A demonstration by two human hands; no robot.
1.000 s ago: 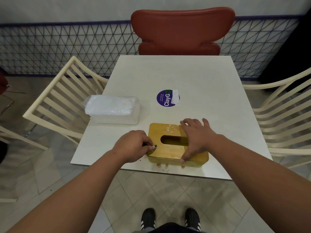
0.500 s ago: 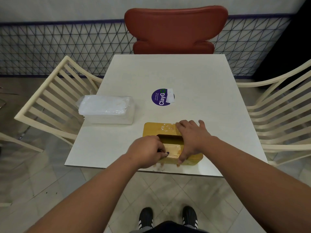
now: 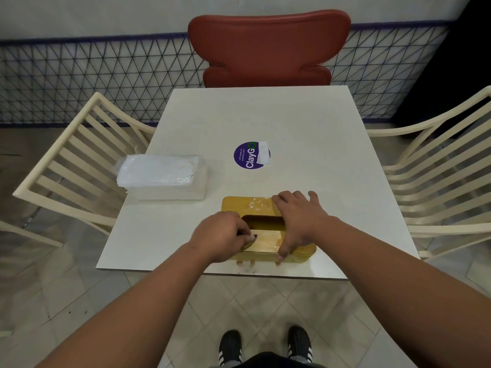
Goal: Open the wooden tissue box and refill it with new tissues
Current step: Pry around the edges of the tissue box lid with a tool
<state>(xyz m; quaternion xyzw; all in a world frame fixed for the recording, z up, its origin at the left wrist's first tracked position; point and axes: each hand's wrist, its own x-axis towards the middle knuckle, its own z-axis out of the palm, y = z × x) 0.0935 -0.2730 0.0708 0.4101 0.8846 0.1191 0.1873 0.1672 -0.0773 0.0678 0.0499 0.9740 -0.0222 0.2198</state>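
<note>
White table (image 3: 305, 134), right hand (image 3: 299, 221) flat atop wooden tissue box (image 3: 265, 241), left hand (image 3: 221, 235) curled, pinching its lid.

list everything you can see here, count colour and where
tissue box: 1, yellow wood, table's near edge
tissue pack: 1, white in clear wrap, table's left side
sticker: 1, purple round, table middle
table: 1, white, centre
red chair: 1, far side
cream chairs: 2, left and right
shoes: 2, black, floor below
left hand: on box's near left, fingers curled
right hand: flat on box top
</note>
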